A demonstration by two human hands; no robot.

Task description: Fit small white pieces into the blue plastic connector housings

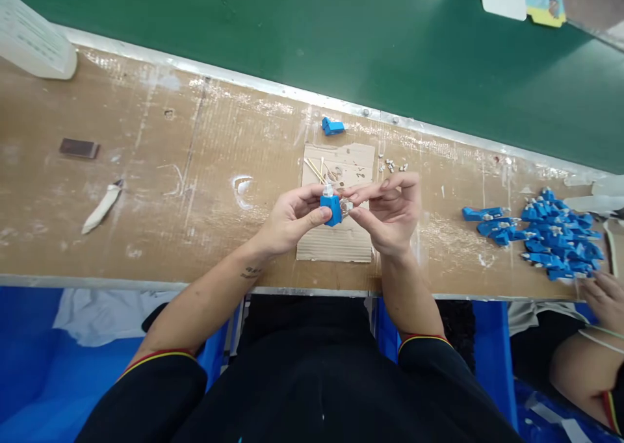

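Observation:
My left hand [292, 221] is closed around a small blue plastic part [332, 209], thumb pressed on its front. My right hand [390, 212] pinches a tiny clear or metallic piece [347, 205] right against the blue part's side. Both hands hover over a piece of cardboard [336, 245] lying on the worn wooden workbench [195, 189]. Thin wooden sticks [316, 168] lie on the cardboard's far end.
A single blue part [332, 126] lies beyond the cardboard. Small metal pieces [392, 165] sit near it. A pile of blue parts [550, 232] is at the right, by another person's hand [604, 297]. A green conveyor belt [341, 40] runs behind. A white tool [101, 208] and dark block [78, 148] lie left.

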